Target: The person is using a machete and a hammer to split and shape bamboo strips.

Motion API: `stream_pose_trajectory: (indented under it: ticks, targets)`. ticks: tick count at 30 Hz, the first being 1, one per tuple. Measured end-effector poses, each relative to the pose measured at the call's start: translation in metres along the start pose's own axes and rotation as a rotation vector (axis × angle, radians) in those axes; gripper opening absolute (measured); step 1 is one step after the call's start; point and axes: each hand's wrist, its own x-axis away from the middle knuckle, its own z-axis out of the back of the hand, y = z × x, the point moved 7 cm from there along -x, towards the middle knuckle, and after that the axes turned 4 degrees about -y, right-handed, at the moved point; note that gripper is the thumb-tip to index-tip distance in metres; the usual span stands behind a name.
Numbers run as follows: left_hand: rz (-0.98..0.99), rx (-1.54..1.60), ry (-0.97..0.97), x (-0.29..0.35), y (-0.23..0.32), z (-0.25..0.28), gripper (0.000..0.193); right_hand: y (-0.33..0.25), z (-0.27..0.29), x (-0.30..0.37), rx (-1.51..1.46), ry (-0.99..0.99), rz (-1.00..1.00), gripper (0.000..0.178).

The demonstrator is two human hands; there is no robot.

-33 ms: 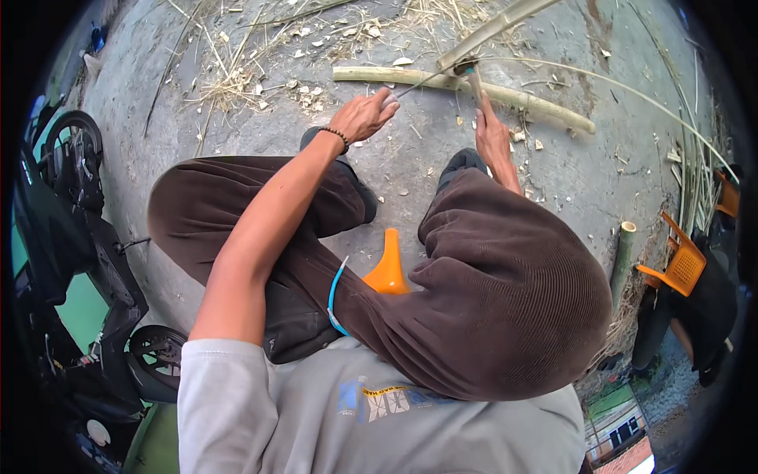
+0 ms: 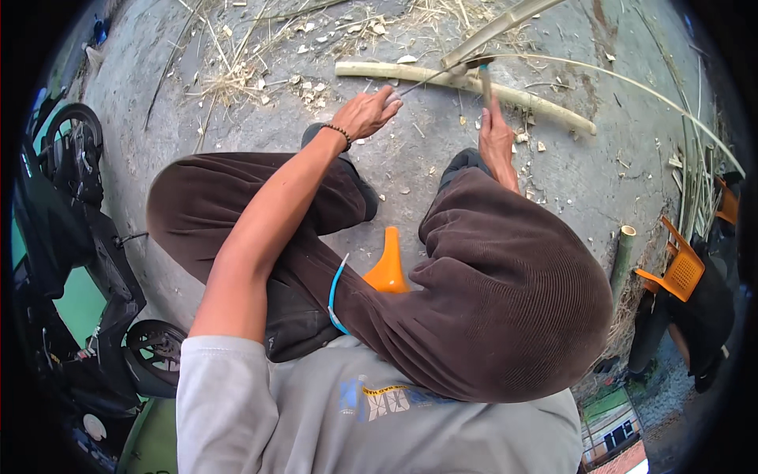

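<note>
Grey, thin metal rod (image 2: 430,77) at upper centre, clamped in fingers of left hand (image 2: 365,115), seemingly steadied against pale split bamboo (image 2: 501,31). Tan-handled, dark-headed hammer (image 2: 486,84) clamped in fingers of right hand (image 2: 496,144). Beneath: pale round bamboo pole (image 2: 545,105), likely as rest.

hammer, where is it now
In the head view, the hammer is right of top centre, in the right hand, its dark head by the split bamboo.

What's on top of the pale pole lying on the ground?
A thin rod in the left hand and a hammer-like tool in the right hand overlap the pole; contact is unclear. What they cover cannot be seen.
</note>
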Motion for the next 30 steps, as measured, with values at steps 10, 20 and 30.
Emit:
stream_pose_trajectory:
  ticks: [10, 20, 30]
  targets:
    - [-0.032, 0.063, 0.032, -0.013, -0.037, -0.014, 0.038, -0.015, 0.016, -0.007, -0.093, -0.017, -0.066, 0.049]
    - [0.025, 0.067, -0.013, -0.011, -0.058, -0.028, 0.038, -0.031, -0.016, -0.018, -0.072, -0.097, 0.033, 0.05]
    - [0.211, 0.24, -0.124, -0.011, -0.051, -0.022, 0.052, 0.061, 0.019, 0.076, -0.427, 0.092, -0.469, 0.036]
